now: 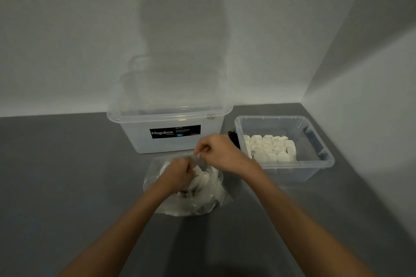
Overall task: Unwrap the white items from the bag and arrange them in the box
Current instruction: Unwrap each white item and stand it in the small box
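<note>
bag [202,200] front-ctr on table [67,175] | lidded tub [168,144] behind it | box [299,165] to R — items [269,148] in its L half

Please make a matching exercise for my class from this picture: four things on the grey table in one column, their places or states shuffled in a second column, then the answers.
Things
1. lidded translucent storage box with black label
2. open clear plastic box
3. crumpled clear plastic bag
4. small black object

Places or states
a. tucked between the two boxes
b. holds rows of white items
c. at the front, in the middle
d. shut, at the back

Pairs: 1-d, 2-b, 3-c, 4-a
</note>
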The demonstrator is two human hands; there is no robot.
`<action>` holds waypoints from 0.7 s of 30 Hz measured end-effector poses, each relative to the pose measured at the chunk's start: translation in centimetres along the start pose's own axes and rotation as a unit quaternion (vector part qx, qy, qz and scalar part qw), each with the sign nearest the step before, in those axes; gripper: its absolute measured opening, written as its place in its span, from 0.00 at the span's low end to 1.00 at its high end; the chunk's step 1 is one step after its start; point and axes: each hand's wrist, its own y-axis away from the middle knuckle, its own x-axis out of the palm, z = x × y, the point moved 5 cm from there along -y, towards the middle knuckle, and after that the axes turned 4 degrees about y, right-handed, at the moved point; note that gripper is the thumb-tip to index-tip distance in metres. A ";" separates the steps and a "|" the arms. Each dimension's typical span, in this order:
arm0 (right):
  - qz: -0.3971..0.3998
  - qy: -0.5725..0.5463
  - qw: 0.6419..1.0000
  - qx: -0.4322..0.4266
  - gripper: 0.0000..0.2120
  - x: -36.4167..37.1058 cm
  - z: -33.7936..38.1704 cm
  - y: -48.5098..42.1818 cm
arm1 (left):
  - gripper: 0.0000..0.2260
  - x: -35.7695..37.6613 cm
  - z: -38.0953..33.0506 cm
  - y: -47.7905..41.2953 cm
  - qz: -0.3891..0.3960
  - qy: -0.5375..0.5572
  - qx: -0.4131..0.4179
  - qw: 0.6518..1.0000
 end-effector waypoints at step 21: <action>-0.015 -0.376 0.922 0.086 0.06 4.3 0.8 0.4 | 0.11 -9.9 0.0 6.4 -0.157 0.286 0.033 0.945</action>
